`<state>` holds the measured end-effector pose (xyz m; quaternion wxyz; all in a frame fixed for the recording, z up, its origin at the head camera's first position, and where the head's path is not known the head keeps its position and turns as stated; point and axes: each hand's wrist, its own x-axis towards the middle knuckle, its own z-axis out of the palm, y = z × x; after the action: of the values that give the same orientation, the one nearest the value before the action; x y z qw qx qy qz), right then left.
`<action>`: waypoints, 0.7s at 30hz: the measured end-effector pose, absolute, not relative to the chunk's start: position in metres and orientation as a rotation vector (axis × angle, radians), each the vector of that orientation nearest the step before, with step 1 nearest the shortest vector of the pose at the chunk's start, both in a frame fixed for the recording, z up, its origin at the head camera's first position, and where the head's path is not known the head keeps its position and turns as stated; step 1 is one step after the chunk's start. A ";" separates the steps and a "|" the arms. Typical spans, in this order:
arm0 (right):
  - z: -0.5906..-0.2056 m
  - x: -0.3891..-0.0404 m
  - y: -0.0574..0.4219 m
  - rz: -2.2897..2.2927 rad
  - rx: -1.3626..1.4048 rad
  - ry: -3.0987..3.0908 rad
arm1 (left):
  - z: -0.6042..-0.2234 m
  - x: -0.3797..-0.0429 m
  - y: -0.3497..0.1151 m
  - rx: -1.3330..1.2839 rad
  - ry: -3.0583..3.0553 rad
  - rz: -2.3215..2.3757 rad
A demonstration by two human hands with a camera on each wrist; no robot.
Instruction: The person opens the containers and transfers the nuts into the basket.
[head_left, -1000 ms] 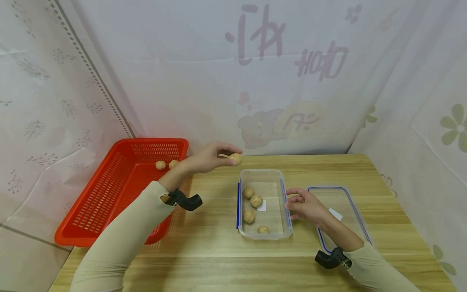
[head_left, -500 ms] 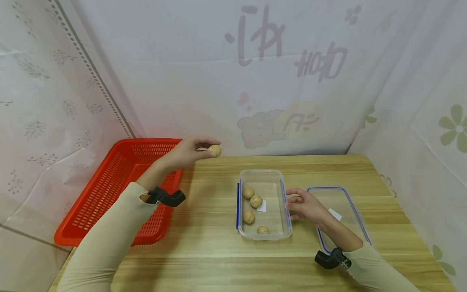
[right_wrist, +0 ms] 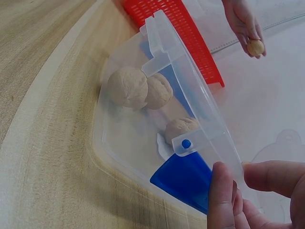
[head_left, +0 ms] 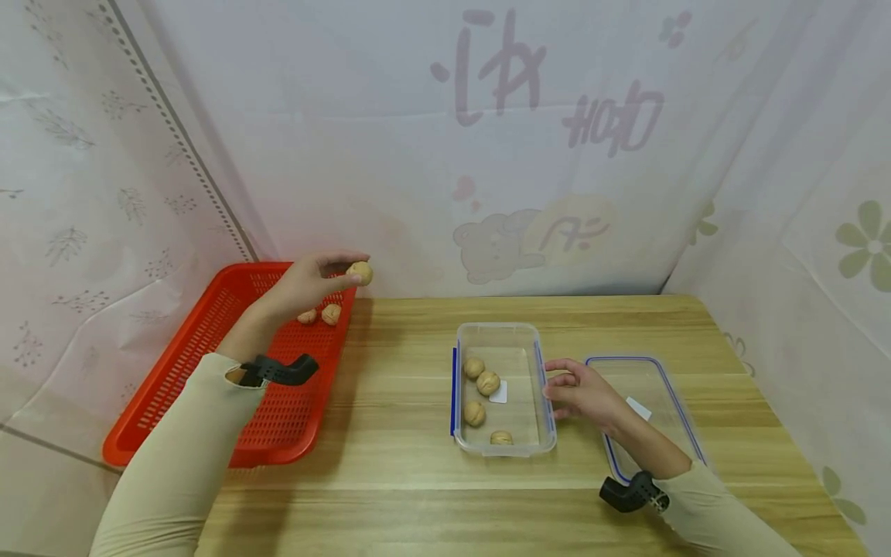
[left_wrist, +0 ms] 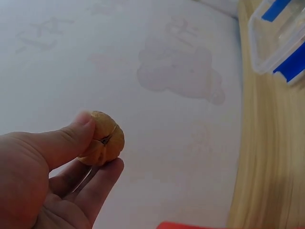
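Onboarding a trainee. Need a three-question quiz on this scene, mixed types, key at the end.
1. True or false: the left hand holds nothing.
2. In the head view, how many walnuts show inside the box?
3. What colour is the edging on the lid? A) red; B) blue; C) black.

Key: 1. False: it pinches a walnut. 2. Four. 3. B.
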<state>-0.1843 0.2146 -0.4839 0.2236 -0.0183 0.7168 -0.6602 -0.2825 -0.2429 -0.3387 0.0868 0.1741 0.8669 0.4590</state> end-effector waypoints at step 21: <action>-0.485 -0.184 0.216 -1.829 -0.046 1.969 | -0.363 -0.292 -0.313 0.192 2.711 1.468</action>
<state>-0.1838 0.2161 -0.4848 0.2250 -0.0166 0.7137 -0.6632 -0.2921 -0.3128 -0.3629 0.0265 0.0620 0.8774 0.4750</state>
